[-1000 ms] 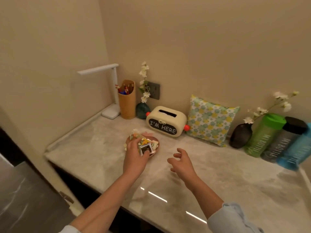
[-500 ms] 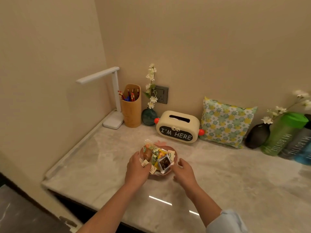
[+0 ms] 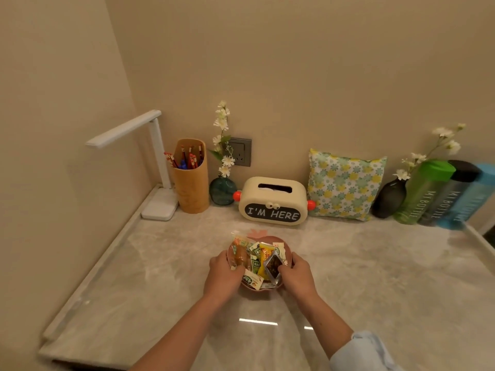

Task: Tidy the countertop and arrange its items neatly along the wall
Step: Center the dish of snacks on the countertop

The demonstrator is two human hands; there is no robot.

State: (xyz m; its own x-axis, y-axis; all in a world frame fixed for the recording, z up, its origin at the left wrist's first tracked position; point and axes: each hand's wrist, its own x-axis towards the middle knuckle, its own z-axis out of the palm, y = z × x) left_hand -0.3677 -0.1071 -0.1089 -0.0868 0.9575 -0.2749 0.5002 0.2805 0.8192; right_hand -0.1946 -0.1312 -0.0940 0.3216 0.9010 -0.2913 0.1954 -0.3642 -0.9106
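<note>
Marble bench point(image 3: 375, 277) — pillow point(image 3: 345, 184), tissue box point(image 3: 272, 200), pen holder point(image 3: 190, 180) and bottles point(image 3: 426, 191) lined up at the wall. Pink snack bowl point(image 3: 287, 246) sits mid-bench, well apart from that row. Left hand point(image 3: 223, 274) and right hand point(image 3: 297, 273) grip its opposite rims — fingers curled over the edges.

Left hand point(image 3: 223, 274): reaching forward, palm down, fingers curling in a grip. Right hand point(image 3: 296, 274): mirroring it opposite, fingers curling inward. Both forearms are extending, converging.

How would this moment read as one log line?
left hand: on snack dish | right hand: on dish | dish: mid-counter, short of wall row
</note>
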